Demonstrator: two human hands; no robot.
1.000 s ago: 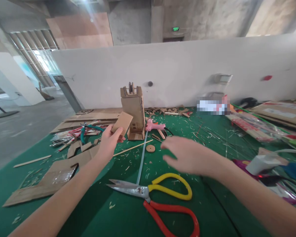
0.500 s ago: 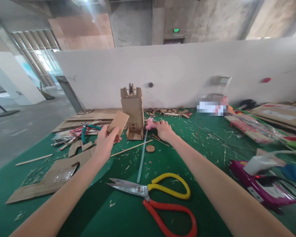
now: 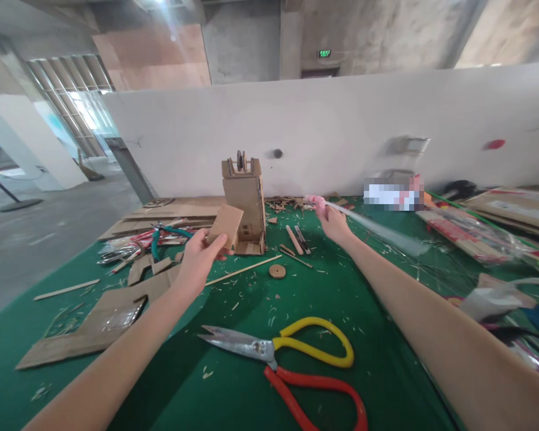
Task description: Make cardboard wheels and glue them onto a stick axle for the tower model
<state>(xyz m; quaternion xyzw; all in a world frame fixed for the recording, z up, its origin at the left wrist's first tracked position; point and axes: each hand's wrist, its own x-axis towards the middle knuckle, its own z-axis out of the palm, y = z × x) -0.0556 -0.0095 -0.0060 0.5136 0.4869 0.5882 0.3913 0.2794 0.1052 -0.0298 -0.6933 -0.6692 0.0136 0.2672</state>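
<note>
While the left hand [image 3: 200,256] pinches a rectangular brown cardboard piece [image 3: 227,224] and the right hand [image 3: 335,227] grasps a pink glue gun [image 3: 317,202], a long clear plastic bag [image 3: 498,237] encloses pale strips [image 3: 460,239].

Tower [image 3: 246,194] blocks left hand [image 3: 201,254]; rightward — room.

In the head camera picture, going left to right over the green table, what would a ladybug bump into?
Wooden stick, teal pliers, left hand holding cardboard piece, round disc, right hand holding pink glue gun.
</note>
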